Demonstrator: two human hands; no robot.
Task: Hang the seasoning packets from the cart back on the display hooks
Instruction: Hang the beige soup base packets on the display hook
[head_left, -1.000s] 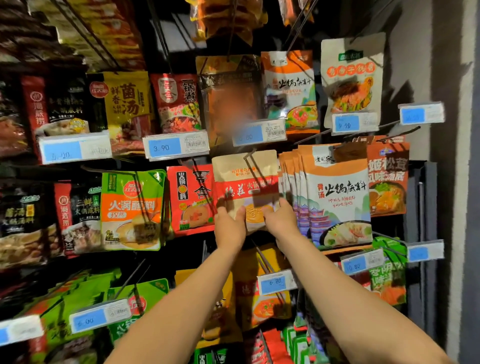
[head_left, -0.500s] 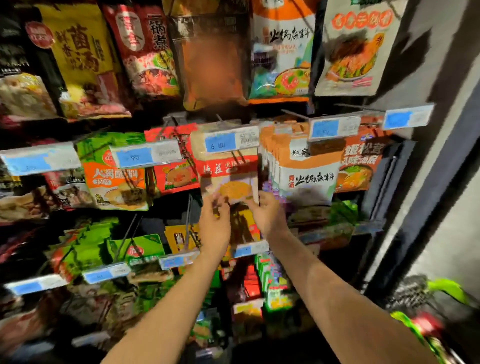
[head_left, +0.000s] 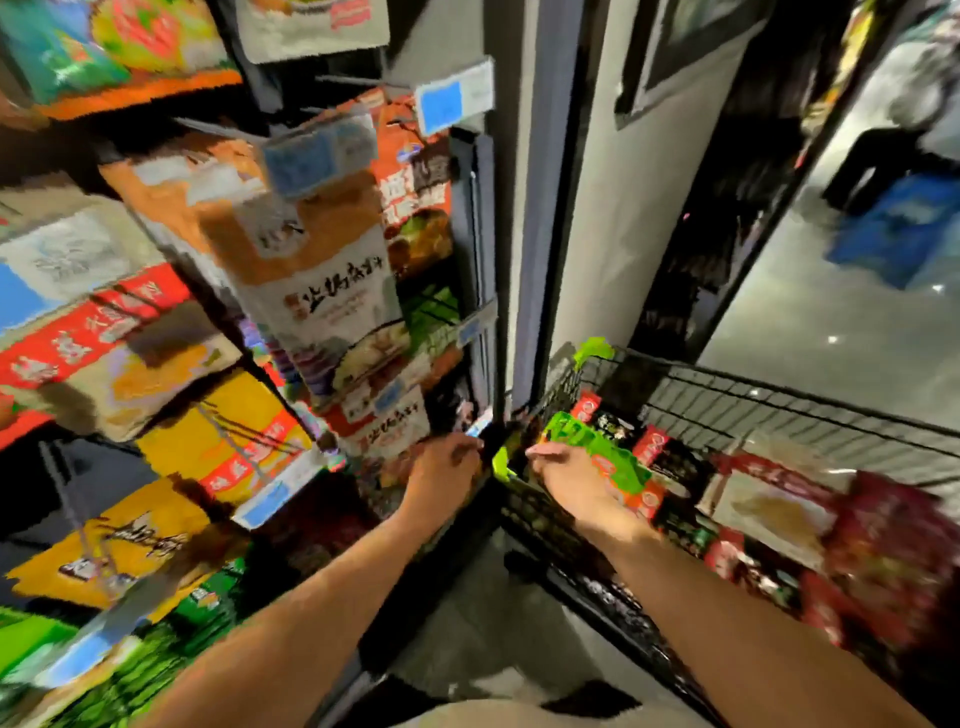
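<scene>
The view is motion-blurred. The black wire cart (head_left: 691, 410) stands at the right and holds several seasoning packets, with a green and orange packet (head_left: 597, 452) near its left corner. My right hand (head_left: 566, 480) reaches over the cart's rim and lies against the lower left of that green packet, fingers fairly straight. No grip shows. My left hand (head_left: 447, 462) hangs by the lower right edge of the display, loosely curled and empty. The beige and red packet (head_left: 98, 364) hangs on its hook at the left, beside the orange and white packets (head_left: 317, 270).
Hooks with blue price tags (head_left: 449, 104) stick out of the display toward me. A grey pillar (head_left: 618, 208) stands between the display and the cart. A person (head_left: 893, 150) stands on the shiny floor at the far right.
Both hands let go of the beige and red packet, which stays on its hook, and dropped down to the right. My view swung right, bringing the cart into sight.
</scene>
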